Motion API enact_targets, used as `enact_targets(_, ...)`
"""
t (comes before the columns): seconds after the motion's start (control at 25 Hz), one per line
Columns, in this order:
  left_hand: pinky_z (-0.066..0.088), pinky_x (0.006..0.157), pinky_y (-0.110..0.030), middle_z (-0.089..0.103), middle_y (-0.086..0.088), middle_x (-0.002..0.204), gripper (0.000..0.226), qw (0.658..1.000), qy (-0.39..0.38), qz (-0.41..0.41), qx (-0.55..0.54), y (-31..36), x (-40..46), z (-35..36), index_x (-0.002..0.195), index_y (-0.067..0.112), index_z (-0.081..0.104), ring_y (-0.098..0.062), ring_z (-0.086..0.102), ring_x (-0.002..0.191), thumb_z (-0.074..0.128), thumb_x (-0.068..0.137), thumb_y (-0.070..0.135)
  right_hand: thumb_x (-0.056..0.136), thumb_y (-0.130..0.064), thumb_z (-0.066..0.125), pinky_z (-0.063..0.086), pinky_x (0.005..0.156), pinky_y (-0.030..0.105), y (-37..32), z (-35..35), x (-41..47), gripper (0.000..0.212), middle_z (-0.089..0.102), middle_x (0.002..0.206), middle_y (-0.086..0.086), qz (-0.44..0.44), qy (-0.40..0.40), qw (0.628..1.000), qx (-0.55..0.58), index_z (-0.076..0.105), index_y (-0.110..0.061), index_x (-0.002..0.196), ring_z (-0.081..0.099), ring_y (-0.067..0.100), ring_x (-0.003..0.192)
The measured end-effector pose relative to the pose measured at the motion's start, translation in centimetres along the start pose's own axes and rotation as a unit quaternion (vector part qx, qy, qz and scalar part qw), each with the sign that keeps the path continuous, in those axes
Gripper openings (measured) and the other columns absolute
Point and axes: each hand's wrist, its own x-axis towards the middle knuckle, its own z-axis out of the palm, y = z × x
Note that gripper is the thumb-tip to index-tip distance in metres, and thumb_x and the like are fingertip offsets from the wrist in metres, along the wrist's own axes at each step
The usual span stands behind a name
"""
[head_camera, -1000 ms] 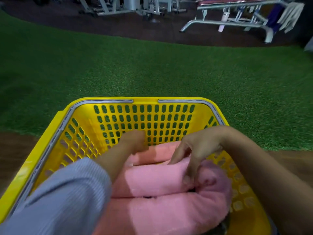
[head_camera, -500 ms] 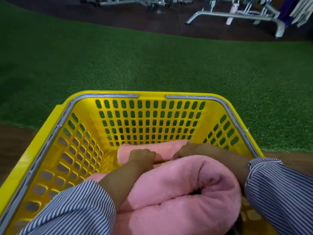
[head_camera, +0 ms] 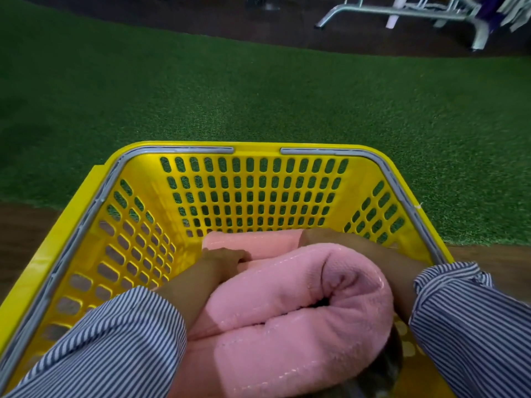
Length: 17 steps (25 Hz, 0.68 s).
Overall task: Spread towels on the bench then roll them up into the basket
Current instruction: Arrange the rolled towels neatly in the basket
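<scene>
A yellow perforated basket with grey handles stands right in front of me. Inside lie rolled pink towels: a thick near roll, another fold below it, and a flatter roll against the far wall. My left hand sits on the left end of the near roll, fingers curled into the gap between the rolls. My right hand reaches down behind the near roll's far side; its fingers are hidden by the towel. Both sleeves are striped.
Green artificial turf spreads beyond the basket. A brown floor strip runs under its left side. A grey metal gym bench frame stands on dark flooring at the top right.
Both hands have sunk deeper into the basket. My right hand moved from the top of the roll to its far side, and the near roll has settled lower.
</scene>
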Motion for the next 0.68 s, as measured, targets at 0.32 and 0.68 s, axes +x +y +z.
enact_targets(0.32, 0.017, 0.107, -0.057, 0.055, 0.001, 0.128, 0.039, 0.952, 0.156, 0.029, 0.264, 1.0, -0.7, 0.0, 0.137, 0.036, 0.042, -0.021, 0.051, 0.120, 0.037, 0.098, 0.042, 0.095, -0.015, 0.045, 0.043, 0.090, 0.032, 0.8, -0.7, 0.0, 0.028, 0.058, 0.123, 0.013, -0.013, 0.004, 0.997, -0.069, 0.058, -0.005, 0.118, 0.053, 0.028, 0.116)
enact_targets(0.68, 0.047, 0.072, -0.035, 0.063, 0.000, 0.086, 0.023, 0.926, 0.266, 0.058, -0.263, 0.0, -6.2, -2.0, 0.082, 0.021, 0.052, -0.015, 0.054, 0.076, 0.065, 0.085, 0.041, 0.079, -0.071, 0.047, 0.050, 0.087, 0.041, -2.0, -8.5, -10.8, 0.056, 0.064, 0.109, -0.004, -0.147, -0.046, 0.972, 0.179, 0.070, -0.024, 0.101, 0.059, 0.017, 0.101)
